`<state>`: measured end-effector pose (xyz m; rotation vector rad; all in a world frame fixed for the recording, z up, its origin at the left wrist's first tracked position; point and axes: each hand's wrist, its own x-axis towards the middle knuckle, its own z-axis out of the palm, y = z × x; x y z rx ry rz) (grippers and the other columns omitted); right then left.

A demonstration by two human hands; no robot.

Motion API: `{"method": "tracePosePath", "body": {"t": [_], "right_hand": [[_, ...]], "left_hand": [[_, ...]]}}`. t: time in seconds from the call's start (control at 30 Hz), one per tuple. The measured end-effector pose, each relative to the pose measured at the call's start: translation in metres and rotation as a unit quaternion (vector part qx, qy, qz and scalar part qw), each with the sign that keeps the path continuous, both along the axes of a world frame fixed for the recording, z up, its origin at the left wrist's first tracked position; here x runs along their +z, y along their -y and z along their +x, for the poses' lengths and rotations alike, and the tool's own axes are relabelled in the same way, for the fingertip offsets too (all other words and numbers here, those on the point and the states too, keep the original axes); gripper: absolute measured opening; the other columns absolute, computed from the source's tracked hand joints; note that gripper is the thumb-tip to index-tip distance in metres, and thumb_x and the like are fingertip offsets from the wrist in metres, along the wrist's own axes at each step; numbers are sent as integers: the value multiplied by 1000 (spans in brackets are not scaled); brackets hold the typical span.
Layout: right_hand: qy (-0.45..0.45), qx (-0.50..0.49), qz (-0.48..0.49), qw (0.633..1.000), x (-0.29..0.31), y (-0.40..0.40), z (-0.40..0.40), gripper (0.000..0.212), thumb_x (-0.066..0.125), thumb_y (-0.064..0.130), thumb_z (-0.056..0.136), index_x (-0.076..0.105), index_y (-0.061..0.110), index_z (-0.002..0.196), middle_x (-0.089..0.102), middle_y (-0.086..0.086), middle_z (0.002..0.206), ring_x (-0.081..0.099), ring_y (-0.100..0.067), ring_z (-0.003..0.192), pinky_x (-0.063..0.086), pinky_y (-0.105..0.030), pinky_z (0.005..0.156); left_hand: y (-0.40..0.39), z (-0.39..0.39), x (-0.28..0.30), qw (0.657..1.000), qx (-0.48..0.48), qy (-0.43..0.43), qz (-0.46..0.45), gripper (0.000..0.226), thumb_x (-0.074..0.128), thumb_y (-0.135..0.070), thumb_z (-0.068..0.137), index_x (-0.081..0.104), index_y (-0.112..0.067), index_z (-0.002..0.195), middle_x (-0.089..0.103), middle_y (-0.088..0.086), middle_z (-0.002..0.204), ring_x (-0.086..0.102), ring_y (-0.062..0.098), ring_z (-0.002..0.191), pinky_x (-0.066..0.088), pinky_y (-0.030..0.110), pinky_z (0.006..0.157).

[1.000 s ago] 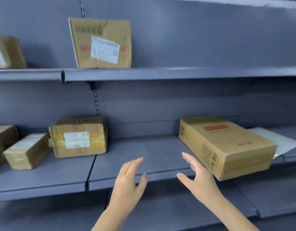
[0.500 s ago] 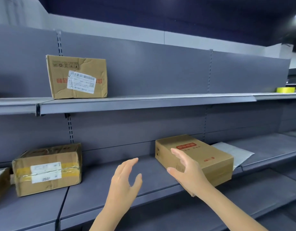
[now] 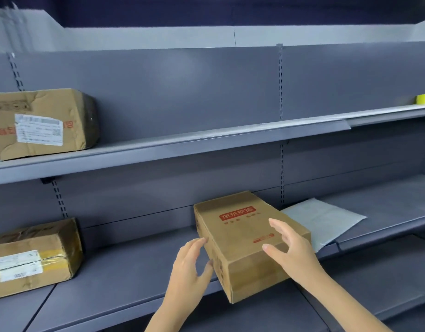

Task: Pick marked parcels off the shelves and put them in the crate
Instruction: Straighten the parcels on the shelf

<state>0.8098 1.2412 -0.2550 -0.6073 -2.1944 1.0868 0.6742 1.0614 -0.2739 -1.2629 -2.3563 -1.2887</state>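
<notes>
Both grips spread, ungrasping, either side of red-marked parcel between them.

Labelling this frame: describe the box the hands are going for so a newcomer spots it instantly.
On the lower grey shelf, centre-right, a brown carton overhangs the front edge between the left hand and right hand. Unlike the other boxes, it has a red printed logo on top and no white shipping label.

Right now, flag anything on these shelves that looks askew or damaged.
The box with the red label sits turned at an angle, its near corner hanging past the lower shelf edge, between the left hand and right hand. The upper-shelf parcel looks crumpled and dented.
</notes>
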Motion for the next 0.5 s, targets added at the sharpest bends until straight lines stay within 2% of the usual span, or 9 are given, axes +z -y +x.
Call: {"method": "tracePosePath", "body": {"t": [0.1,0.23,0.33,0.4,0.5], "right_hand": [[7,2,-16,1000,-4,-37,6,58,63,20,86,37,26,138,42,14,135,35,-11,132,29,-28,107],[1,-24,-26,999,-9,-78,5,53,60,16,88,40,21,137,45,5,139,37,-19,132,32,-31,105],[-6,-55,-34,998,-14,-103,0,51,59,15,88,42,17,136,45,-1,141,38,-21,132,33,-34,105],[-3,-68,-40,997,-17,-117,-7,51,58,15,89,41,17,136,43,-2,142,36,-22,133,32,-35,106],[9,-78,-58,995,-19,-135,-19,53,58,18,89,39,15,138,42,-4,143,37,-24,133,33,-35,104]], "left_hand": [[-28,4,-6,999,24,25,-5,44,58,-14,89,46,-24,130,43,-23,120,42,5,121,32,20,104],[-51,2,-16,997,56,42,-20,46,59,-14,89,45,-22,132,42,-22,120,44,9,121,37,30,107],[-65,-4,-18,996,77,39,-30,45,57,-13,89,45,-22,132,40,-20,121,44,11,122,37,13,95],[-73,-12,-15,995,87,35,-20,42,57,-10,89,49,-20,129,44,-19,118,47,12,119,37,9,90],[-85,-29,-9,992,109,60,2,42,55,-7,88,51,-16,129,50,-15,118,48,16,120,40,27,100]]}}
